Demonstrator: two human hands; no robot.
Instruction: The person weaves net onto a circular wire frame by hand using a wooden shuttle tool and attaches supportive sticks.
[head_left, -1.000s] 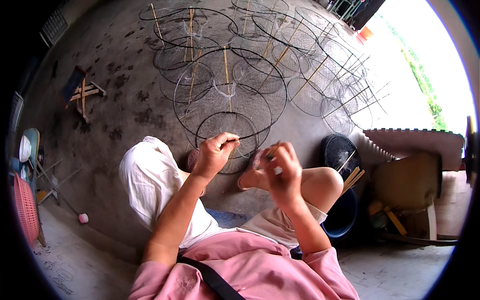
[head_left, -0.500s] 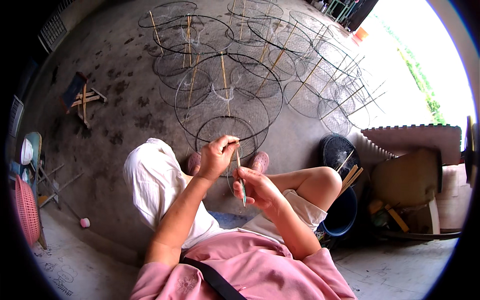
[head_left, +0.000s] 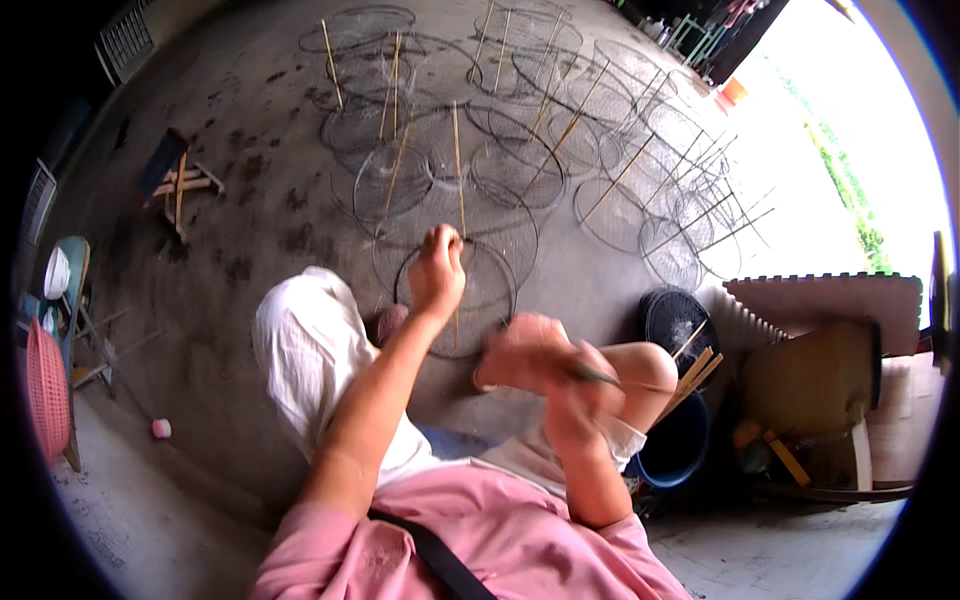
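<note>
Out over the nearest round net trap, a dark hoop with fine mesh and an upright stick, is my left hand. Its fingers are pinched together; whatever lies between them is too small to make out. My right hand is beside my right knee, smeared by motion. A slim green stick-like tool shows at its fingers, pointing to the right. The twine seen near the hands earlier cannot be made out now. Beneath my hands are my feet in pink clogs.
Several more hooped net traps spread across the concrete floor ahead. At right stand a dark blue bucket, bamboo strips, a black round container and foam mats. Leftward are a folding stool and pink basket.
My right hand has pulled back to the right with the tool, apart from my left hand. The left hand has moved a little forward, still pinched. The view has shifted slightly.
</note>
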